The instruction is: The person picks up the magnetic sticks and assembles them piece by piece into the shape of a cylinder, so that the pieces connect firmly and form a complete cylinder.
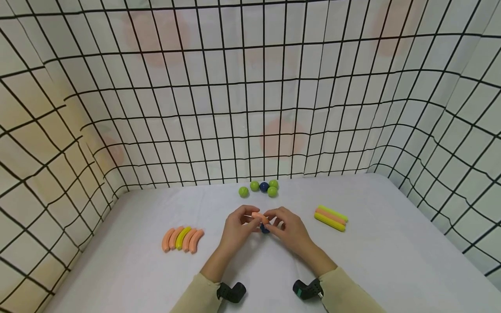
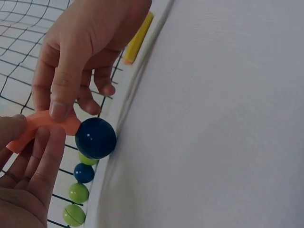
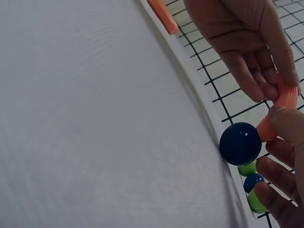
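Note:
Between both hands, above the middle of the table, is a short curved orange stick [image 1: 260, 217]. My left hand [image 1: 236, 226] pinches one end of it between thumb and fingers. My right hand [image 1: 289, 228] pinches it nearer the other end, where a shiny dark blue ball [image 2: 95, 138] touches the tip. The right wrist view shows the same ball [image 3: 240, 144] against the end of the orange stick [image 3: 286, 97]. No finger is seen wrapped round the ball. Whether it is fixed to the stick I cannot tell.
Several curved sticks [image 1: 182, 239], orange with one yellow, lie side by side at left. Straight yellow and orange sticks [image 1: 331, 217] lie at right. Behind the hands are several green balls [image 1: 243, 191] and a blue ball [image 1: 264, 187]. Black wire grid [image 1: 250, 108] encloses the back and sides.

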`<state>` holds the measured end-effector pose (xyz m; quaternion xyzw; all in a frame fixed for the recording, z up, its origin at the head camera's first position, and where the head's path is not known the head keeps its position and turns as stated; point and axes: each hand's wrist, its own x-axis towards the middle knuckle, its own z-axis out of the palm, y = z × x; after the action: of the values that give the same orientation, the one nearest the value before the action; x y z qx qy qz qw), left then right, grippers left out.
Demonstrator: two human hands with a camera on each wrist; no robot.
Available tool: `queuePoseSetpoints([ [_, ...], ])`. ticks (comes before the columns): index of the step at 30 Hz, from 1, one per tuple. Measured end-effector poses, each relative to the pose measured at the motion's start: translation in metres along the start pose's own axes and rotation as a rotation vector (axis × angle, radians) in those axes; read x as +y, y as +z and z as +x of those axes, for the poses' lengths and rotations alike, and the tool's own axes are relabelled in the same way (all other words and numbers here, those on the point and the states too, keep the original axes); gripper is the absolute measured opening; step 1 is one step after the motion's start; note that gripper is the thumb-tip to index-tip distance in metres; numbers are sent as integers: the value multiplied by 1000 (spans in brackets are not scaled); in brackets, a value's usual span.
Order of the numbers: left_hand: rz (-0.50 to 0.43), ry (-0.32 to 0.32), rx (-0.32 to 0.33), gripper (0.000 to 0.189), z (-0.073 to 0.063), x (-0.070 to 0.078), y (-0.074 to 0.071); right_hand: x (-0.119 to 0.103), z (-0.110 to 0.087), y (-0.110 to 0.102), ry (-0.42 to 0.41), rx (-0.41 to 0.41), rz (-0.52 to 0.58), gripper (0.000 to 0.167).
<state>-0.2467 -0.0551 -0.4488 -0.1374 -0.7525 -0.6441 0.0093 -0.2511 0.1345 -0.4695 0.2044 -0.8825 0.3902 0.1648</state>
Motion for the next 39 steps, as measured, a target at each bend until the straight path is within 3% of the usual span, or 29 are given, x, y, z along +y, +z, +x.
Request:
queuePoseSetpoints([
  [7, 20, 24, -21, 31, 2, 0, -1, 4, 1, 0, -5, 35, 15, 26],
  [17, 41, -26, 28, 29, 5, -4, -8, 15, 4, -9, 245, 9, 134, 25],
  [23, 63, -75, 35, 28, 7, -11, -13, 26, 3, -11, 268, 14, 151, 34],
  [31, 106, -109, 46, 26, 6, -13, -16, 33, 2, -13, 322, 66, 172, 28],
  [39, 105, -126, 48, 25, 7, -19, -18, 35, 3, -11, 321, 56, 208, 45],
])
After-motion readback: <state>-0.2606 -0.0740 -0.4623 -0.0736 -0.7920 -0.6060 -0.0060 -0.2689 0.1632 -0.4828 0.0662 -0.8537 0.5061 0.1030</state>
